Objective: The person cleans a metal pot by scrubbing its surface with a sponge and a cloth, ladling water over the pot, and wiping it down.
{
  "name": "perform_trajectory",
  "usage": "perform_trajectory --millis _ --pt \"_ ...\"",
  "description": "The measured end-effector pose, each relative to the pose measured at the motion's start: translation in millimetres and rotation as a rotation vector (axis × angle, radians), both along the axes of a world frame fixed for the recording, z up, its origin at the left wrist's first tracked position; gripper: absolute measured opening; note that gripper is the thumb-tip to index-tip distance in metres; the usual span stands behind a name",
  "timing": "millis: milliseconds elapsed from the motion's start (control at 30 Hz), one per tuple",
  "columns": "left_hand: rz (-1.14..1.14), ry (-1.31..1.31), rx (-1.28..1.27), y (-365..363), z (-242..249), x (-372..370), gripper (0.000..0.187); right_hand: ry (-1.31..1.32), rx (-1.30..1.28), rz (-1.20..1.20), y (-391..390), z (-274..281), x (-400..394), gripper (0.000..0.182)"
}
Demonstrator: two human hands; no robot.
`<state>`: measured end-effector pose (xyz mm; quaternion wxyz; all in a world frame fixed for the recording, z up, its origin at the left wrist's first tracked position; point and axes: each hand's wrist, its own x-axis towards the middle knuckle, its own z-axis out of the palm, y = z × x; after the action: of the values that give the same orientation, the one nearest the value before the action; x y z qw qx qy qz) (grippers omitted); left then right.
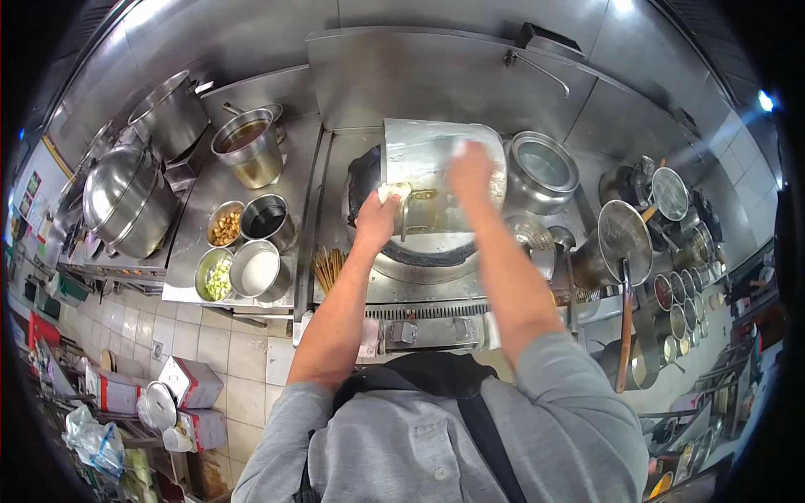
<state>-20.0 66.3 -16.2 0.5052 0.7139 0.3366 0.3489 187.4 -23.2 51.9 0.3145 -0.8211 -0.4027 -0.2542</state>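
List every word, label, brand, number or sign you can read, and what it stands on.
No text is readable.
Red-and-white boxes: any print too small and blurred to read.
Panel with pictures at far left: any writing too small to read.
Metal cover: no lettering visible.

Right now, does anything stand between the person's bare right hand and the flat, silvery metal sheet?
A small, blurred white item shows at the right hand, over the metal sheet, and may lie between them; nothing else visible does.
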Motion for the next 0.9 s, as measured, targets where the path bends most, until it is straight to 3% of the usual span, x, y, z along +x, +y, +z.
perform_trajectory --millis 33,67,100,133,200,300,367,433,500,600,667,733,833,867,900 --pt "-0.007 -0.011 -0.046 -1 5 1 0.036 -0.127 0.130 0.079 28 -19 -33 0.031" --pt "-0.017 -0.017 -0.091 -2 7 0 0.036 -0.005 0.055 0.255 40 -19 -69 0.031" --pt "-0.087 -0.184 -0.161 8 -14 6 0.035 -0.018 -0.036 0.339 29 7 -119 0.032" --pt "-0.081 -0.151 -0.146 8 -11 6 0.034 0.022 0.048 0.397 24 7 -125 0.028" --pt "-0.067 -0.081 -0.119 6 -3 -1 0.034 -0.115 -0.009 0.309 11 -2 -76 0.024" --pt "-0.079 0.022 -0.044 -6 21 -13 0.034 0.144 0.017 -0.063 -40 2 29 0.022" --pt "-0.087 0.046 -0.004 -10 28 -14 0.035 0.099 -0.112 -0.134 -53 22 24 0.023" --pt "-0.088 0.017 -0.059 -4 21 -8 0.037 0.186 0.044 -0.092 9 -10 -11 0.025" --pt "-0.085 -0.001 -0.088 1 12 -6 0.038 -0.016 0.032 0.195 27 -10 -88 0.027" --pt "-0.091 -0.018 -0.065 8 14 -3 0.039 -0.085 -0.032 0.250 12 -11 -77 0.029" --pt "-0.098 -0.022 -0.039 7 11 -5 0.039 0.178 -0.213 -0.050 -16 -8 -3 0.031" --pt "-0.107 0.025 -0.020 9 1 -2 0.038 0.273 -0.047 -0.219 -56 12 44 0.032" --pt "-0.112 -0.004 -0.007 4 0 -1 0.037 0.023 -0.071 -0.186 -10 -10 5 0.032" --pt "-0.106 -0.035 -0.009 1 2 -1 0.036 0.176 0.069 -0.086 20 -15 -25 0.031" --pt "-0.137 -0.025 -0.033 -1 4 -3 0.037 0.068 0.086 0.110 18 -8 -73 0.029"
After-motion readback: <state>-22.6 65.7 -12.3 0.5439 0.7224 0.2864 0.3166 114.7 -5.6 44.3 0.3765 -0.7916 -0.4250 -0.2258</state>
